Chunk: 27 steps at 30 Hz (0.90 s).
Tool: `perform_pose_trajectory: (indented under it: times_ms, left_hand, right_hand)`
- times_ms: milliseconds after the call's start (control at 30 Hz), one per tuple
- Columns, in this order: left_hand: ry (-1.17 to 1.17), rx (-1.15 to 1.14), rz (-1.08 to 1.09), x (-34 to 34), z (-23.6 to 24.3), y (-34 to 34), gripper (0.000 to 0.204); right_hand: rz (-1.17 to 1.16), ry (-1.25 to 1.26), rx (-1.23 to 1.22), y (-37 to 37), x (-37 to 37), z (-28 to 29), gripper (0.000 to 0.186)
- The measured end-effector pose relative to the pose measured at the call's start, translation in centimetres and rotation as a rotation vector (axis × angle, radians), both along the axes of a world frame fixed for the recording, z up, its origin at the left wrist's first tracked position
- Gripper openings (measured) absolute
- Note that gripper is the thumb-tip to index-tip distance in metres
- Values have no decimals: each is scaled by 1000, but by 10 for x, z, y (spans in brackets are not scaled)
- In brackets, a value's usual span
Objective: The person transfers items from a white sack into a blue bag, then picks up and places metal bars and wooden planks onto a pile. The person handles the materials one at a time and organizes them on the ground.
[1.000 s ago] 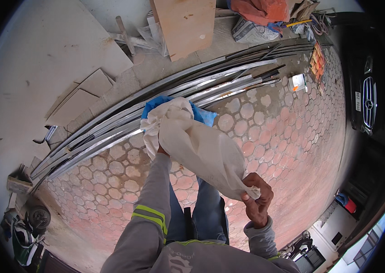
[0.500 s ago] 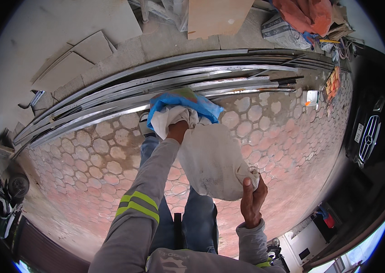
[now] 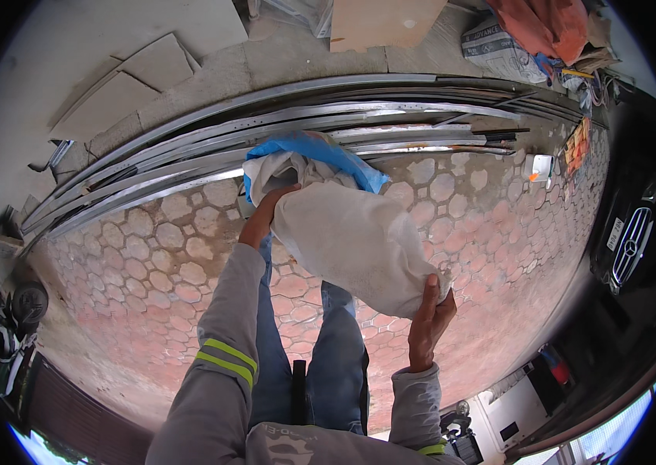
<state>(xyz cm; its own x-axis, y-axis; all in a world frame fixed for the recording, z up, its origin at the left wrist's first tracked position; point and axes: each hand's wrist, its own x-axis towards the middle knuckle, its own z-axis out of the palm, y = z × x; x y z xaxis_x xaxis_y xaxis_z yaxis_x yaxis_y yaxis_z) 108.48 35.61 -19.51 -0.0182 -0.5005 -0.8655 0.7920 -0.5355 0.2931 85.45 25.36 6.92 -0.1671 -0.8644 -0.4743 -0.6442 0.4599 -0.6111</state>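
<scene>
A whitish, dusty sack [image 3: 351, 240] hangs stretched between my hands, above my legs and the paving. My left hand [image 3: 267, 215] is closed on its edge at the left end, where crumpled white fabric forms an opening; some of the fingers are hidden by the sack. At the lower right, my right hand [image 3: 430, 322] grips a bunched corner, thumb on top. Just beyond the sack is a bright blue plastic bag [image 3: 359, 169], partly covered by the white fabric; I cannot tell whether the two are joined.
Long metal profiles [image 3: 219, 151] lie in a heap across the far side. A small white container [image 3: 538, 167] stands on the paving [image 3: 165, 287] to the right, near a black car [image 3: 630, 240]. Filled bags [image 3: 498, 50] and a board [image 3: 378, 23] rest along the back.
My left hand has come out of the crumpled white fabric and moved left and nearer, onto the sack's edge. The right hand has risen slightly with its corner, stretching the sack.
</scene>
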Motion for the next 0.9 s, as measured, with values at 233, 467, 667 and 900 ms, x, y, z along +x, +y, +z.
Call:
perform_pose_trajectory:
  times_ms: [233,467,667,900]
  left_hand:
    - [-1125,117,-71,51,3,35,44]
    - [-726,2,-500,47,-48,9,35]
    - [-1401,-9,-733,2,29,-9,41]
    - [-1017,-61,-545,-34,61,7,46]
  right_hand:
    - [-20,-25,97,16,-25,-7,47]
    - [-383,-210,206,31,-43,1,55]
    - [-312,-291,237,29,-29,24,54]
    - [544,-120,110,10,33,-34,64]
